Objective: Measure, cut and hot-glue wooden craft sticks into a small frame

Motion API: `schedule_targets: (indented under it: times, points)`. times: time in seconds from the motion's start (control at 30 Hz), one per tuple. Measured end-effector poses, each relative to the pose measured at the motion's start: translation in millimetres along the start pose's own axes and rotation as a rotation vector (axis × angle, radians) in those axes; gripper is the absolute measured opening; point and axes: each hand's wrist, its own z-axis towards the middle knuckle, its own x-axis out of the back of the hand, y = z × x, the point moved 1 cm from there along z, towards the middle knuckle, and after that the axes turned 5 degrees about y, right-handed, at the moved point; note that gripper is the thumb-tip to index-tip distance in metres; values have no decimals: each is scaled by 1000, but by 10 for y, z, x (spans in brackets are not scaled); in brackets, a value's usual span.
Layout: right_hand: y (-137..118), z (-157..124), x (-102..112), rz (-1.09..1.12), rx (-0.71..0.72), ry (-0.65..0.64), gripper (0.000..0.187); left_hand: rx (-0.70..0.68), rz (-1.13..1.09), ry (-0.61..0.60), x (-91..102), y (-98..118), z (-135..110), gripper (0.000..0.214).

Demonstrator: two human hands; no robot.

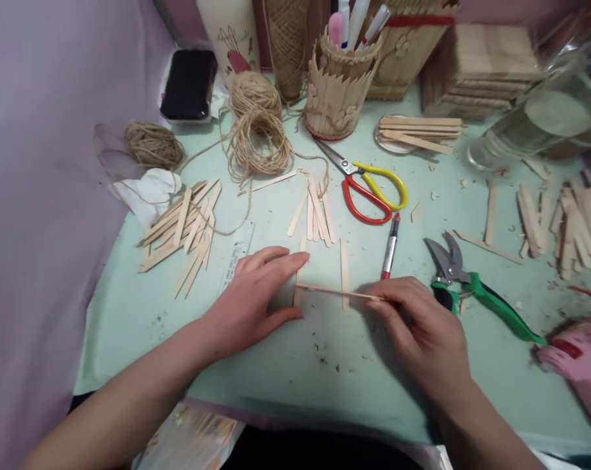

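My right hand pinches one end of a thin craft stick, held on edge and reaching left. Its far end meets an upright-lying craft stick on the table. Around that stick my left hand has its thumb and fingers apart, fingertips close to the wood. Between the hands, a second craft stick lies roughly parallel to the first, passing under the held one. A clear ruler is partly covered by my left hand. A red-capped marker lies just above my right hand.
Red-and-yellow scissors and green pruning shears lie on the table. Stick piles sit left and right. Twine, a wooden pen cup, a clear glass and a pink glue gun stand around.
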Motion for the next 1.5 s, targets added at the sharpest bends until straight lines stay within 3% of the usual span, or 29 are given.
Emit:
schedule_targets:
  times: [0.23,0.4,1.5]
  points:
    - [0,-16,-47,-23,71,46,11,72,28,-4,-50,-3,43,70]
    - [17,-22,-67,-55,123,104,12,48,35,24,-62,7,41,70]
    - [68,-20,-142,-89,108,120,11,11,28,49,-71,15,53,61]
